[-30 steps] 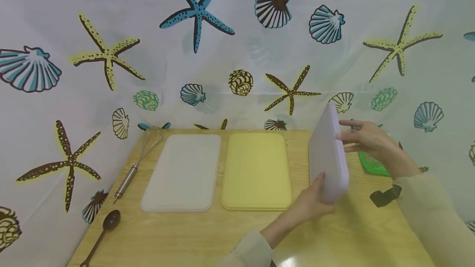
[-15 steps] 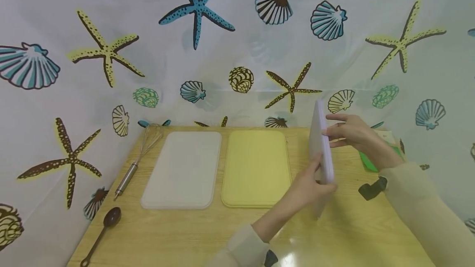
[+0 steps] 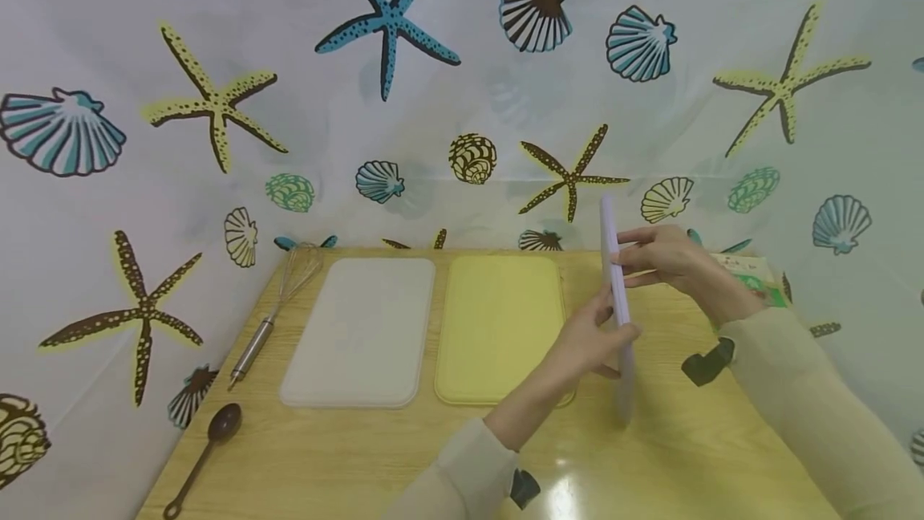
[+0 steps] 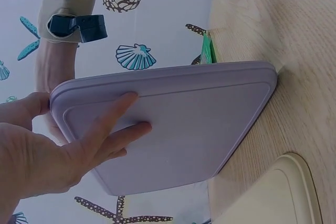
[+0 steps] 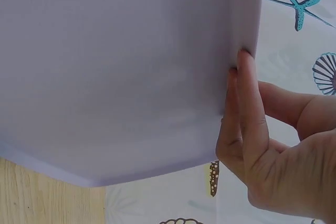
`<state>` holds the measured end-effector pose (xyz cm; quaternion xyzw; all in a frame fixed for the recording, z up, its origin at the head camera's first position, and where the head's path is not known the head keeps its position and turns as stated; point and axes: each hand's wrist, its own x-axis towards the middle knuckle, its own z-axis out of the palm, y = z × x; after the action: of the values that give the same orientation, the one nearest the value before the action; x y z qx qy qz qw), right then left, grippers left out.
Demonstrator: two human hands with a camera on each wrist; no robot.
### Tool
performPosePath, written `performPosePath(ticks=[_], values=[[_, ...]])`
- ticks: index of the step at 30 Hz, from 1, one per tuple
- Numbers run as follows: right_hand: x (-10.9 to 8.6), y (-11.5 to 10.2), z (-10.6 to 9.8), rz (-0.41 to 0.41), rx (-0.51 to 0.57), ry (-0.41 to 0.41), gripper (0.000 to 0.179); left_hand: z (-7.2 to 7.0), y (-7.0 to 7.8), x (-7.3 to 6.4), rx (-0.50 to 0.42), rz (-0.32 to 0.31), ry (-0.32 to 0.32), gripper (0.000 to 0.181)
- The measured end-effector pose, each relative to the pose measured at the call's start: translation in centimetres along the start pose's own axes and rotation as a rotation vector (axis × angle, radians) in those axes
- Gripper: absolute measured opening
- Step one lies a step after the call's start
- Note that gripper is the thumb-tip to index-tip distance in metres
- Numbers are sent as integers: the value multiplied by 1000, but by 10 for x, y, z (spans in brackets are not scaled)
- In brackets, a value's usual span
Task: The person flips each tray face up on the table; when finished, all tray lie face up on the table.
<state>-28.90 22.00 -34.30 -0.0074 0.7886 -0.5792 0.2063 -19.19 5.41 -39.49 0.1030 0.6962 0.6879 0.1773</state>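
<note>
A lavender rectangular tray [image 3: 625, 396] with rounded corners stands on edge above the right part of the table, nearly edge-on in the head view. My left hand [image 3: 581, 347] grips its near edge, with fingers spread on the flat face [image 4: 184, 135] and the thumb on the other side. Higher up, my right hand [image 3: 667, 259] pinches the same edge; in the right wrist view its fingertips [image 5: 245, 64] press against the rim on the hollow-looking side. To the left lie a yellow rectangular panel [image 3: 498, 327] and a white one [image 3: 361, 327], both flat.
A wire whisk [image 3: 253, 351] lies at the table's left edge, with a dark brown spoon [image 3: 224, 421] nearer. Behind my right forearm a green and white packet [image 3: 761, 283] is partly hidden. A shell-and-starfish curtain [image 3: 433, 119] closes off the back and sides of the wooden table [image 3: 346, 464].
The lavender tray has moved left and turned, so that it now shows nearly edge-on. Both hands have moved left with it, keeping their hold. More of the packet shows.
</note>
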Motion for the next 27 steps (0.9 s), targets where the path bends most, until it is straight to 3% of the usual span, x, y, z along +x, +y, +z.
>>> performPosePath(ticks=[12,19,27], values=[[8,1,9,-18,-5,-12,59,-4,2,-2,-68,34,52,61],[9,4,18,-17,1,-16,59,-8,-2,-3,-29,62,58,56],[11,9,23,-39,-24,-28,58,-5,-2,-5,5,45,102,60]])
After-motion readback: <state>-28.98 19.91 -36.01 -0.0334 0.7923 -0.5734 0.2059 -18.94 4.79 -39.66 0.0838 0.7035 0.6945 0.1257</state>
